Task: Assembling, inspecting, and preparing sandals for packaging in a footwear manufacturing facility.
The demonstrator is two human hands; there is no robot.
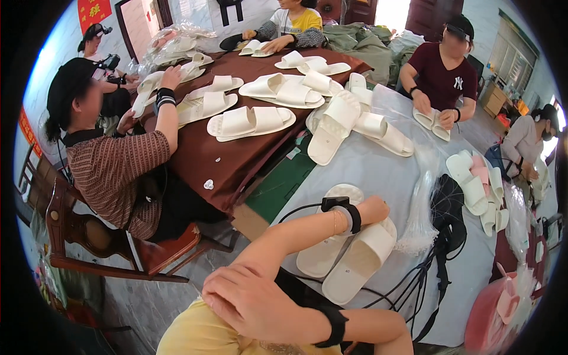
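My left arm reaches across to a pair of cream slippers; at its end my left hand (pixel 373 209) is curled into a loose fist above them, nothing visible in it. The left slipper (pixel 318 256) is partly covered by my wrist, and the right slipper (pixel 362 255) lies beside it, toe toward me. A dark sensor band (pixel 350 216) with a cable circles my left wrist. My right hand (pixel 254 300) rests folded over the crook of my left arm, its fingers bent round it. A black band (pixel 332 326) is on the right wrist.
More cream slippers (pixel 334 130) lie beyond, others (pixel 254 123) on a brown cloth (pixel 201 163). Clear plastic bags (pixel 419 201), black cables and a black mesh bag (pixel 448 207) lie right. Several co-workers handle slippers around the tables. A wooden chair (pixel 97 236) stands left, a pink bag (pixel 491 313) right.
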